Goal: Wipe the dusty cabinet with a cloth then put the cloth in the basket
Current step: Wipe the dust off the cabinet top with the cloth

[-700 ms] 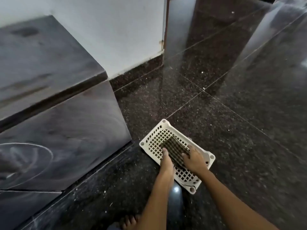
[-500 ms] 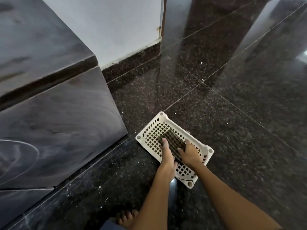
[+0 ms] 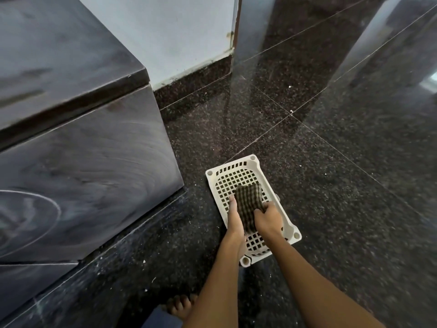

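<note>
the cloth (image 3: 248, 204) lies in the basket (image 3: 287, 223); right hand (image 3: 268, 220) pinches it, left hand (image 3: 235, 218) lies flat alongside. lifting away unreleased could drag it out.

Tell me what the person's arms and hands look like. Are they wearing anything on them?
Both arms are bare all the way down: no sleeves show. The left hand and the right hand wear no gloves, and I can see no rings, watch or bracelets. A bare foot shows below, beside a bit of blue cloth.
</note>
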